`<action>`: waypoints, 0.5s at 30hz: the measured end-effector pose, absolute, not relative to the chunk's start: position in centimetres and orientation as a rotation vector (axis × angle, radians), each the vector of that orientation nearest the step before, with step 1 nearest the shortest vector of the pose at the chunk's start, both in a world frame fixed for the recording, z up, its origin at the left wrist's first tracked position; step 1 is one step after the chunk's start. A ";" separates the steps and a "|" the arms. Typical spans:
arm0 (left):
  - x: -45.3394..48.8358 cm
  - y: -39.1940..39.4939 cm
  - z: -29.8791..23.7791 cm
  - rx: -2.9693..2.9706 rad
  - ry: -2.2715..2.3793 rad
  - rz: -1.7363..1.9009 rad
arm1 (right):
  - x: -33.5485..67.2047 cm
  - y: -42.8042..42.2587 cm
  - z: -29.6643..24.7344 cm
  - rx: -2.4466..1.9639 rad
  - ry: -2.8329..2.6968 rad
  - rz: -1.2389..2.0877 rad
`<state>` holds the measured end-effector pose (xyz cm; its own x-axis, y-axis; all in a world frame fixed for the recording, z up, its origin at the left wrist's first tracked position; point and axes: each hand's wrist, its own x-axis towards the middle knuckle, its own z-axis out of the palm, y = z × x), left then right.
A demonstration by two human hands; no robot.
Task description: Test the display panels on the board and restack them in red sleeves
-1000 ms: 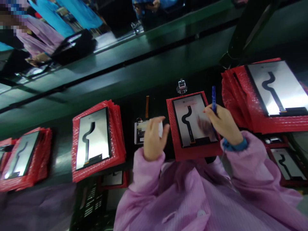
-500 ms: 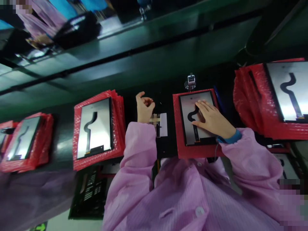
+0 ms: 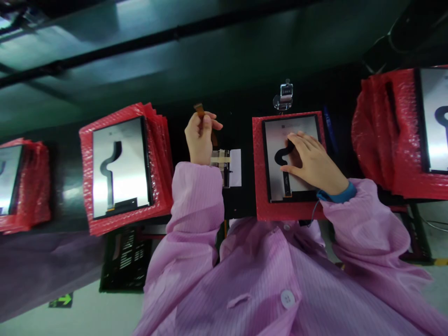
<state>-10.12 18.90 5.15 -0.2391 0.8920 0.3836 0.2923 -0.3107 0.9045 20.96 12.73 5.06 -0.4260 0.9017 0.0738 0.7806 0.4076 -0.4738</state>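
Between the thumb and fingers of my left hand [image 3: 201, 140], raised above the bench, is a flex cable [image 3: 199, 110] with an orange-brown end sticking up. Below that hand lies a small board with tan tape [image 3: 220, 160], and a white card [image 3: 235, 168] is beside it. My right hand [image 3: 311, 158] rests with fingers stretched out on the back of a display panel [image 3: 275, 133]. A black curved ribbon cable [image 3: 279, 157] runs down this panel, its upper end partly under my fingertips. Red bubble wrap [image 3: 259, 177] lies beneath the panel.
A stack of red bubble bags with a panel on top [image 3: 122, 172] stands to the left, another stack [image 3: 388, 135] to the right. Behind the panel is a small metal-and-clear fixture [image 3: 285, 95]. A blue pen-like object [image 3: 329, 126] lies nearby. A dark crate [image 3: 128, 261] sits below the bench.
My left hand has turned and lifted slightly, and the flex cable's end now shows in its fingers. My right hand stays on the panel. The camera view has tilted downward.
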 end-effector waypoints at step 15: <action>-12.3 18.8 4.1 1.750 1.481 1.516 | 24.1 6.8 5.2 -1.512 -1.906 0.719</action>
<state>-12.29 18.75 4.10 -0.1442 0.8713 0.4691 0.4488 -0.3649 0.8158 24.13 6.78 5.20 -0.1752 0.9773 0.1190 0.6550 0.2060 -0.7270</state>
